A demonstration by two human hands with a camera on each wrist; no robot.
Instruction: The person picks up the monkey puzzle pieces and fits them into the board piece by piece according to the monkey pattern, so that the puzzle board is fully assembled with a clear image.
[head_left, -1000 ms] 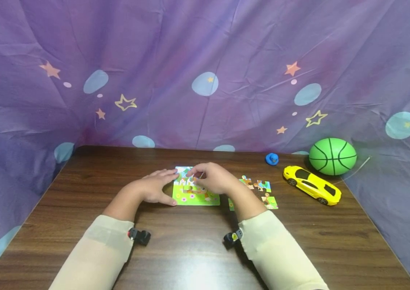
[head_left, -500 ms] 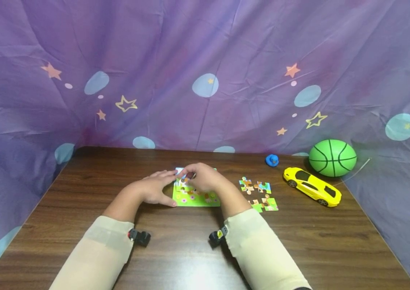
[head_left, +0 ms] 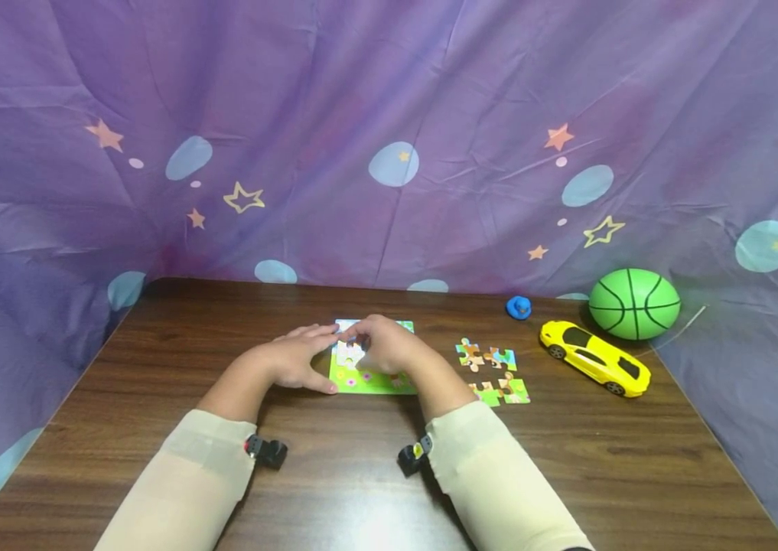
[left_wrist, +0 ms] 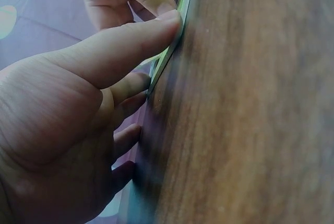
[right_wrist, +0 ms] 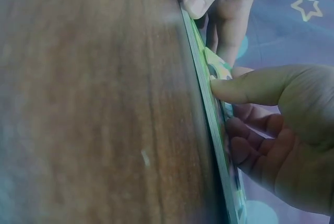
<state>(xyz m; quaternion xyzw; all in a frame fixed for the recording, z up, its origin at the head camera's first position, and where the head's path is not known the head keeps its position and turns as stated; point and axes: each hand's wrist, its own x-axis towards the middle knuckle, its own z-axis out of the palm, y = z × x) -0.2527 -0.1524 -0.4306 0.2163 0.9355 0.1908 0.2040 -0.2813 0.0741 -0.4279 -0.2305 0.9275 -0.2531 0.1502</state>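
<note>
A colourful jigsaw puzzle board with a green, flowered lower part lies on the table. My left hand rests along its left side with fingers spread, the thumb touching the near left corner. Over the board, my right hand pinches a puzzle piece that is tilted and catches the light. In the right wrist view the right thumb presses on the piece, one edge of which stands up from the board. The right hand hides much of the board's middle and right.
Several loose puzzle pieces lie on the wooden table, right of the board. Farther right are a yellow toy car, a blue rubber duck and a green ball. A purple curtain hangs behind.
My right hand has moved left over the board, with the piece now tilted and shining near the left side. My left hand stays in place.
</note>
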